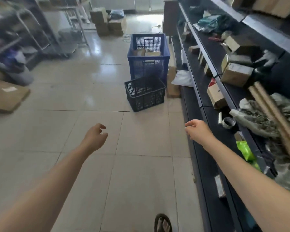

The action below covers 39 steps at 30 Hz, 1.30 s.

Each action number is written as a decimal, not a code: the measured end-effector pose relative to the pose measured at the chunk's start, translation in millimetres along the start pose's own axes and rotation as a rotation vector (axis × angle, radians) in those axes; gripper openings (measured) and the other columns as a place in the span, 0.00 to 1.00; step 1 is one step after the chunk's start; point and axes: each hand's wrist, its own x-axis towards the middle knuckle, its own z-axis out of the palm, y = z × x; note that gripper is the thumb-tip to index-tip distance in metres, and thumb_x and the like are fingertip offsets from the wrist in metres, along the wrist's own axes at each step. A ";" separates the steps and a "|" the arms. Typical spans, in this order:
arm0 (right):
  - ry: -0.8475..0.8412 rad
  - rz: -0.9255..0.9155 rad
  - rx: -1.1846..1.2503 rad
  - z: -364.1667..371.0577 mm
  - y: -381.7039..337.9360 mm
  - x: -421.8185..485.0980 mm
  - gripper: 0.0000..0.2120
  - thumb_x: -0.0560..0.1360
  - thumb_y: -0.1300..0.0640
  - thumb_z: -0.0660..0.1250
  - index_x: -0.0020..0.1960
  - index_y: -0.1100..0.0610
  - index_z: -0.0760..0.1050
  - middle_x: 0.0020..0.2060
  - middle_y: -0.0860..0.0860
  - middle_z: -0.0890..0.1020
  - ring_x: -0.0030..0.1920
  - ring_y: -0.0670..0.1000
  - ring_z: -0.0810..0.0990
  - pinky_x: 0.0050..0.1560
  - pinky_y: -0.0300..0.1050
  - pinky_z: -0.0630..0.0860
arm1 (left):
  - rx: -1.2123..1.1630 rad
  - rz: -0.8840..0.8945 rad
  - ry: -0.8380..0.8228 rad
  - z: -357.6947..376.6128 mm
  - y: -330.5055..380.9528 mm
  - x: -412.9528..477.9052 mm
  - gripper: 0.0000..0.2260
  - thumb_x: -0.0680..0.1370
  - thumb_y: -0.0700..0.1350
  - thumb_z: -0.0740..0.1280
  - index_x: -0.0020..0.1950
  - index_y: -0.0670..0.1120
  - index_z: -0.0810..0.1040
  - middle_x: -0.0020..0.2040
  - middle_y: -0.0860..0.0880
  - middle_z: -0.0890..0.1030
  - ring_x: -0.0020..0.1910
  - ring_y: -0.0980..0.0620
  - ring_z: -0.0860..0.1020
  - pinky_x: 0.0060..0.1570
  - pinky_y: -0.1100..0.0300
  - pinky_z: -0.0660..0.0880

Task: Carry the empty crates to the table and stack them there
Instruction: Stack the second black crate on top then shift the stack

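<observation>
Hands empty | black crate ahead, apparently touching blue crate

text: none legible | labels on boxes and crates: too blurred to read

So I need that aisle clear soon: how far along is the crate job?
Nothing looks done from here: no table or stack is in view. Nothing is in hand: the left hand and right hand are both open and empty, reaching forward. Left: the small dark crate sits empty on the floor, well ahead. The tall blue crate behind it holds boxes, so it may not count.
</observation>
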 end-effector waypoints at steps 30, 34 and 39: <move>-0.356 -0.046 -0.345 41.0 -238.5 740.4 0.12 0.75 0.58 0.64 0.58 0.56 0.76 0.45 0.52 0.80 0.47 0.51 0.79 0.40 0.40 0.71 | 0.139 -0.108 -0.179 23.8 167.5 721.2 0.13 0.76 0.42 0.62 0.60 0.43 0.75 0.52 0.43 0.78 0.46 0.47 0.75 0.44 0.60 0.67; -0.385 -0.020 -0.359 35.0 -256.1 827.5 0.12 0.76 0.59 0.64 0.58 0.57 0.76 0.46 0.53 0.80 0.47 0.52 0.79 0.39 0.39 0.72 | 0.131 -0.173 -0.160 31.2 195.1 786.7 0.13 0.76 0.42 0.61 0.59 0.44 0.75 0.50 0.45 0.79 0.44 0.45 0.77 0.43 0.57 0.70; -0.470 0.072 -0.380 50.6 -268.7 927.7 0.10 0.76 0.60 0.64 0.57 0.57 0.75 0.46 0.54 0.81 0.44 0.52 0.81 0.41 0.41 0.76 | 0.118 -0.209 -0.230 49.6 220.9 870.6 0.14 0.74 0.44 0.64 0.60 0.45 0.75 0.53 0.44 0.78 0.50 0.45 0.77 0.49 0.55 0.74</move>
